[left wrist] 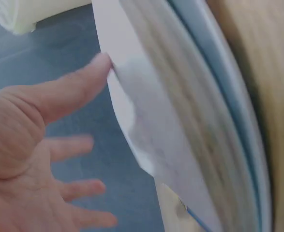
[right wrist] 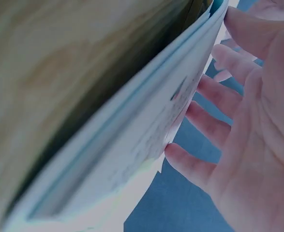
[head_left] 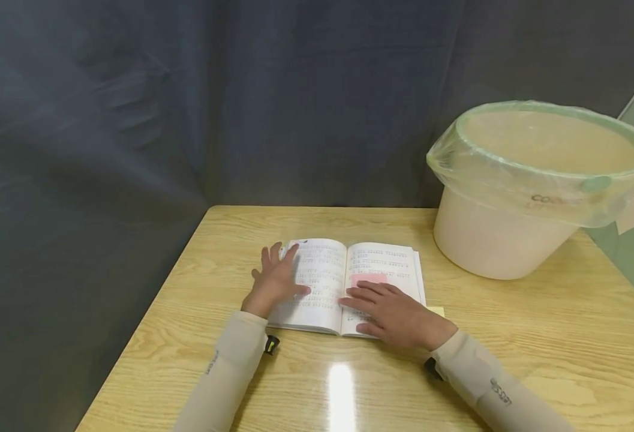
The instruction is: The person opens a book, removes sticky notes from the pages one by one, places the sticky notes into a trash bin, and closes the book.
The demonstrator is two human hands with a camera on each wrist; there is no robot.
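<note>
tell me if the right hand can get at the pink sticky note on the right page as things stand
Probably yes. The right hand lies flat on the open book, its fingers just below the pink note on the right page. Nothing lies between them; the bin stands well off to the side.

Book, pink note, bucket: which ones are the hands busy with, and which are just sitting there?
In use: open book, pressed flat by left hand and right hand; pink note on its right page.

Just sitting: lined bucket, yellow note under the book.
</note>
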